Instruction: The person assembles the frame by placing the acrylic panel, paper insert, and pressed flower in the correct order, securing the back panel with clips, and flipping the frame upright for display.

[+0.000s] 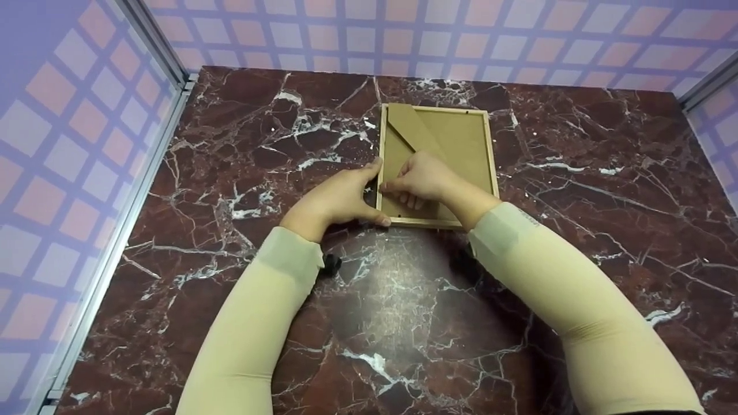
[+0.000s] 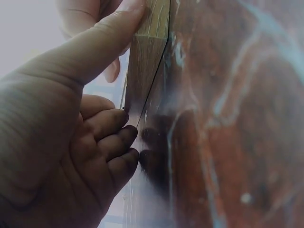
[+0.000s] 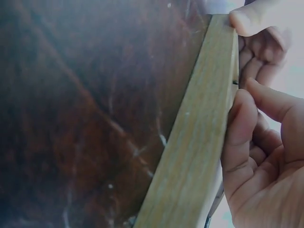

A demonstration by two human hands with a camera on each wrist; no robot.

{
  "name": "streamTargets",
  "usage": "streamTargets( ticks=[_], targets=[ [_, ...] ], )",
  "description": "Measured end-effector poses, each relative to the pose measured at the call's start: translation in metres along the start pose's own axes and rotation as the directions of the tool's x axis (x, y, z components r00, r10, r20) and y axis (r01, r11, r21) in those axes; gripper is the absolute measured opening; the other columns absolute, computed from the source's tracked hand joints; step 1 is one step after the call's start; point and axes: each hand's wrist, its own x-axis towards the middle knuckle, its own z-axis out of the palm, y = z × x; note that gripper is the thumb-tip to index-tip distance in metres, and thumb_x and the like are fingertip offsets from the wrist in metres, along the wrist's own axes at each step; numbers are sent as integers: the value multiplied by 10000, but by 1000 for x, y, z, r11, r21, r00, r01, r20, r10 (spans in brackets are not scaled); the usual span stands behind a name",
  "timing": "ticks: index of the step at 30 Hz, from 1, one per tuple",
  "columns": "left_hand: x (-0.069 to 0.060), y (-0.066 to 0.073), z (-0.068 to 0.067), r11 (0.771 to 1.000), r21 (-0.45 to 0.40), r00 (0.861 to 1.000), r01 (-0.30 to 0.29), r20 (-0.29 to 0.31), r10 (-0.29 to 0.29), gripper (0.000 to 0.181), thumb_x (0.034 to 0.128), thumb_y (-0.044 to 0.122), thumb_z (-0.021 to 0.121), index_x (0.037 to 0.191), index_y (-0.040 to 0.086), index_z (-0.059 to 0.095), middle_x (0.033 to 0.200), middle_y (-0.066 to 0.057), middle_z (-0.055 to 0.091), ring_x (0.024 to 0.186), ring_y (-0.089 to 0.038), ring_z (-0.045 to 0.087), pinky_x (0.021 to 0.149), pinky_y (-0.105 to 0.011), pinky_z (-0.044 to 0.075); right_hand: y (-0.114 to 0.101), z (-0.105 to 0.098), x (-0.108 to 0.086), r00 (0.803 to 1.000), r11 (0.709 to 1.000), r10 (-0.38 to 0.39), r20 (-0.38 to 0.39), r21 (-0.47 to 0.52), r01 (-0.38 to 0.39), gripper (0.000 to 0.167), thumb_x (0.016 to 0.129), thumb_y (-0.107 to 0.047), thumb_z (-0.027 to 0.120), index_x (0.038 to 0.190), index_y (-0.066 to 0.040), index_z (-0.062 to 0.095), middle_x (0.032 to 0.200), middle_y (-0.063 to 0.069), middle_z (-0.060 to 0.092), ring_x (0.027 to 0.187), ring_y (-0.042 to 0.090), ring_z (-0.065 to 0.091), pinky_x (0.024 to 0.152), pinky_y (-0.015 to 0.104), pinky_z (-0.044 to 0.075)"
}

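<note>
A picture frame (image 1: pixel 492 155) with a pale wooden border lies back side up on the marbled table. A brown stand flap (image 1: pixel 406 125) crosses the upper left of its backing board (image 1: pixel 461 144). My left hand (image 1: pixel 340 196) spans the lower left corner from outside, thumb on the bottom edge and fingers along the left side. Over the board, my right hand (image 1: pixel 424 178) has curled fingers, thumb and index tips close together at the left inner edge. Whether a small fastener sits under those tips is hidden. A dark tab (image 1: pixel 399 215) shows near the bottom edge.
Another dark tab (image 1: pixel 467 112) sits at the frame's top edge. The dark red marbled tabletop (image 1: pixel 259 323) surrounds the frame. Checked panels (image 1: pixel 346 34) with metal rails (image 1: pixel 115 230) border the table at the back and sides.
</note>
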Motion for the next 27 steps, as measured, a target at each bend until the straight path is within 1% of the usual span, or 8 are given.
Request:
streamTargets(
  ticks=[5,8,13,16,19,27],
  targets=[
    [-1,-1,1,1000,15,1000,0,-1,0,1347,819,488,1009,1815,154,166,1910,24,142,1749,-278,307,1463,-437,246,0,1,3,1000,1000,25,5,-17,-25,366,998,-336,887,732,-101,800,553,-45,697,450,69,641,466,227,587],
    [-1,-1,1,1000,25,1000,-6,7,6,1299,833,494,996,1811,159,209,1913,17,120,1764,-273,263,1471,-432,212,-1,2,4,1000,999,26,3,-32,-26,369,1008,-319,875,718,-108,787,546,-47,689,445,69,633,462,226,580],
    [-1,1,-2,998,62,1000,3,26,-5,1230,850,538,974,1803,196,277,1917,33,112,1785,-278,194,1481,-457,172,-2,2,5,999,998,40,-2,-47,-40,391,1017,-303,857,680,-127,767,538,-58,682,451,64,632,467,220,575],
    [-1,2,-3,996,90,999,8,34,-11,1227,849,564,967,1802,205,282,1919,33,113,1790,-294,171,1484,-482,158,-2,2,5,999,998,42,-3,-54,-42,408,1020,-298,848,657,-136,755,534,-64,680,455,60,636,474,216,577],
    [0,2,-3,994,105,999,6,42,-10,1240,849,570,962,1801,189,266,1918,14,99,1794,-294,147,1486,-480,134,-1,2,6,999,998,42,-2,-53,-42,413,1022,-290,842,648,-144,742,535,-66,677,457,59,636,476,216,579],
    [0,2,-3,994,106,999,0,46,-5,1242,852,563,961,1798,165,263,1916,4,100,1797,-282,135,1488,-462,121,-2,3,6,999,998,49,-20,-39,-50,392,1015,-260,839,655,-143,741,543,-68,677,444,52,629,466,208,574]
  ],
)
